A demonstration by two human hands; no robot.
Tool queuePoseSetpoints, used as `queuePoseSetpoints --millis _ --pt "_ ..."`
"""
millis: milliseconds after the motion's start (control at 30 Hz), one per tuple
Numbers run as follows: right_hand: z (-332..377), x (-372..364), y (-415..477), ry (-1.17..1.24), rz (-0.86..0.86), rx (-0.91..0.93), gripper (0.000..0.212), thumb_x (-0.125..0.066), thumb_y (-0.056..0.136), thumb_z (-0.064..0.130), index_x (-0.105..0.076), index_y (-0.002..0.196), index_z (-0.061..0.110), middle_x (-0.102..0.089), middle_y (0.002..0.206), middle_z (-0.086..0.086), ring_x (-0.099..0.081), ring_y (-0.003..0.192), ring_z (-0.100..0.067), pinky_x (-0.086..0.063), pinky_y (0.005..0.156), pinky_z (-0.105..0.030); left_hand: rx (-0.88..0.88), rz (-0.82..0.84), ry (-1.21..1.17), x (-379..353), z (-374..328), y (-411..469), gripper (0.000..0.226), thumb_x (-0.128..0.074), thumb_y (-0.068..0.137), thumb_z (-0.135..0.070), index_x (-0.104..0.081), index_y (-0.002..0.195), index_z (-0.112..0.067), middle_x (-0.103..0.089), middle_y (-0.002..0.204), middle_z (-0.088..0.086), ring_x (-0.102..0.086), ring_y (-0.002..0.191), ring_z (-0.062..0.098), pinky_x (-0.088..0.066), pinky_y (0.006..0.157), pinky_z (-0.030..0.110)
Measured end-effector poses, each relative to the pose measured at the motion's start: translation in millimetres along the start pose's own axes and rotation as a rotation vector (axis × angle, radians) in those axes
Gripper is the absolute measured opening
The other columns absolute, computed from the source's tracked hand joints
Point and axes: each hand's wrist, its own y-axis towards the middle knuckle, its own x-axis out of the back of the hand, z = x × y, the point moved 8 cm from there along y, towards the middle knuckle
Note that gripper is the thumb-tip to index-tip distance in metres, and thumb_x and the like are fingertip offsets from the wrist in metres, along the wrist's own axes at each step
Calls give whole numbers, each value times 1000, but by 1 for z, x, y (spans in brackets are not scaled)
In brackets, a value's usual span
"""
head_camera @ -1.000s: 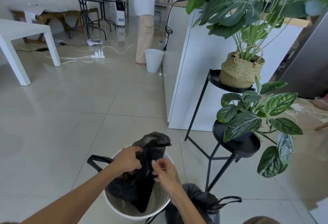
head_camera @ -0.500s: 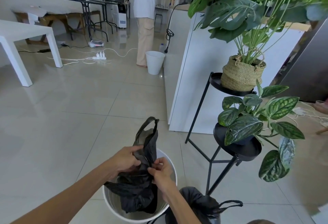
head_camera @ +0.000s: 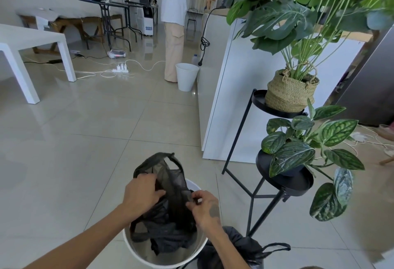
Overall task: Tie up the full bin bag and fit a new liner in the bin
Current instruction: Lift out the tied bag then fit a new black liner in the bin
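A white round bin (head_camera: 136,247) stands on the floor at the bottom centre. A thin black liner (head_camera: 170,183) hangs partly inside it, its handle loop raised above the rim. My left hand (head_camera: 140,192) grips the liner's left side. My right hand (head_camera: 204,207) pinches its right edge. The liner's lower part lies crumpled in the bin. A full black bin bag (head_camera: 243,249), its handles knotted, sits on the floor just right of the bin, partly hidden by my right forearm.
A black metal plant stand (head_camera: 253,196) with two leafy plants stands close on the right. Behind it is a white counter (head_camera: 234,98). A person (head_camera: 174,23) stands by a second white bin (head_camera: 186,75) further back. A white table (head_camera: 32,42) and floor cables (head_camera: 119,70) lie at the left.
Both hands have lifted the liner higher above the bin and shifted their grip. One handle loop now stands upright. The view has tilted slightly downward.
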Motion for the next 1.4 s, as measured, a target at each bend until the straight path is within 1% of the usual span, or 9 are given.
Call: queuePoseSetpoints --millis 200,367,600,700,933,1067,1167,1300,1400 --pt "7 9 6 -568 196 27 70 -84 72 39 -51 131 18 -44 128 -1 -60 111 -26 -50 94 -33 -163 250 206 -13 14 -9 43 -58 74 -13 -64 113 -30 -68 113 5 -66 105 32 -57 82 39" --pt "-1 32 17 -803 285 -10 52 -68 86 19 -48 133 13 -45 134 -4 -59 117 -29 -50 100 -39 -322 410 127 -3 30 -14 51 -53 73 -10 -72 114 -33 -74 111 -5 -65 101 21 -51 84 27" --pt "-22 57 26 -936 354 -91 60 -60 89 17 -36 144 17 -47 138 -8 -56 120 -32 -52 96 -41 -226 538 -14 -3 63 -29 57 -49 80 4 -75 119 -29 -71 110 -3 -60 90 10 -37 65 -2" --pt "-32 68 25 -938 372 -175 70 -56 89 13 -25 151 22 -49 139 -11 -60 115 -32 -56 94 -44 -101 463 -63 1 88 -28 55 -51 81 3 -74 121 -27 -70 95 -3 -67 77 19 -49 61 12" --pt "-12 56 23 -785 382 -143 104 -54 89 -5 15 156 34 -52 137 -18 -66 61 -20 -64 70 -37 -125 449 264 -5 91 -35 73 -70 78 -29 -45 146 -41 -47 144 2 -51 128 27 -50 97 37" --pt "0 52 28 -632 420 -64 107 -57 88 -4 15 156 37 -49 140 -20 -69 72 -29 -64 67 -40 -333 139 115 32 53 -35 49 -68 79 -55 -65 126 -42 -35 159 5 -38 142 33 -44 108 46" --pt "10 46 27 -509 474 -13 109 -56 87 -9 15 155 37 -53 132 -22 -66 83 -33 -63 64 -35 -561 -178 74 56 1 -37 34 -64 83 -50 -76 110 -32 -47 152 14 -38 142 40 -39 112 55" --pt "16 39 25 -433 535 51 118 -63 83 -9 17 155 40 -52 133 -20 -61 103 -37 -63 76 -43 -704 -10 313 5 -53 -25 34 -61 89 -47 -72 116 -31 -24 164 12 -13 152 37 -19 119 62" --pt "12 39 24 -455 596 103 121 -68 82 -2 20 154 40 -51 137 -17 -61 106 -35 -61 79 -42 -615 86 593 -37 -46 -7 60 -59 87 -59 -61 133 -21 -12 166 15 -14 150 43 -25 113 65"
